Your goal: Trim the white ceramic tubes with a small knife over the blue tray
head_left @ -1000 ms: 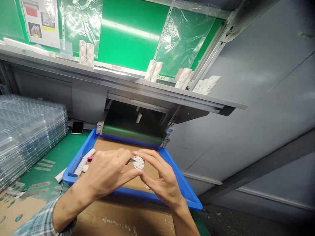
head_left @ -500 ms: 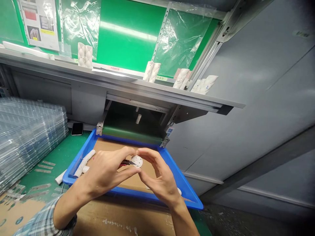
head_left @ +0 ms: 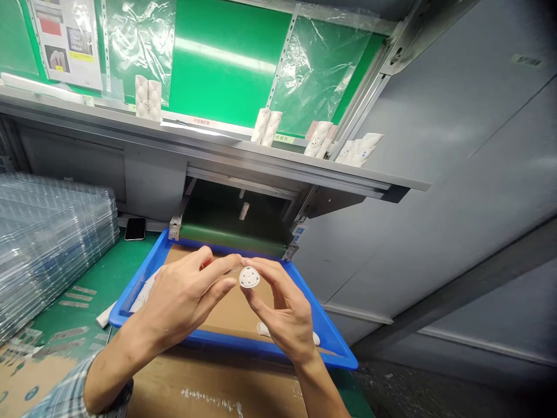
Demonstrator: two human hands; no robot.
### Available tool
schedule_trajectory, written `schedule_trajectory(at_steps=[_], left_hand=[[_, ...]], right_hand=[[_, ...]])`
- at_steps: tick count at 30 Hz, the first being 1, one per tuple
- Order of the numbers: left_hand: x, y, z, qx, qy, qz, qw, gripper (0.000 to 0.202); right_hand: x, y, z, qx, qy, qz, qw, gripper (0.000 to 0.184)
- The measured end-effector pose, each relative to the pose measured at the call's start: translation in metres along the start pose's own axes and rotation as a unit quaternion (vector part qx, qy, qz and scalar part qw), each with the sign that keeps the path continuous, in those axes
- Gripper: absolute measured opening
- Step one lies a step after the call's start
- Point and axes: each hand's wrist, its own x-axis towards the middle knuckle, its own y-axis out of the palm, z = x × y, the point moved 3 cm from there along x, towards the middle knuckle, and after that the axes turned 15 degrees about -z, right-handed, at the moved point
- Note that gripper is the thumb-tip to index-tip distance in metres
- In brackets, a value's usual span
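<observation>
My right hand [head_left: 282, 307] grips a white tube-like plastic part [head_left: 249, 277] between thumb and fingers. Its rounded end, dotted with several small holes, faces me, and the rest of it is hidden. My left hand [head_left: 187, 293] is just left of the part, with the index fingertip at its upper edge and the thumb close by. The other left fingers curl inward, and what they may hold is hidden. Both hands are above a blue tray [head_left: 335, 342] lined with cardboard [head_left: 226, 313]. More white parts [head_left: 264, 330] lie in it, partly behind my hands.
A conveyor belt [head_left: 217, 226] carrying small white pieces ends at the tray's far side. Stacked clear plastic trays [head_left: 56, 244] and a phone [head_left: 135, 229] are on the left. Overhead, a shelf [head_left: 217, 142] holds several white tubes [head_left: 148, 98]. A grey wall [head_left: 435, 191] stands on the right.
The dark-tipped tool with a red part, seen at my left fingers before, no longer shows. The white part has shifted slightly right and up, and its end has turned. My left thumb has moved away from it.
</observation>
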Motion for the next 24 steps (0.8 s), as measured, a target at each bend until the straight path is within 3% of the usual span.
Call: schedule_trajectory(at_steps=[6,24], left_hand=[[-0.004,0.004,-0.007,-0.008,0.021,-0.026,0.999,0.033],[-0.007,0.008,-0.005,-0.04,-0.032,-0.008,0.999,0.031]], right_hand=[[-0.001,-0.001,0.001,-0.01,-0.022,-0.006,1.0,0.045],[0.003,-0.002,0.011,-0.081,-0.093,-0.004,0.992,0.047]])
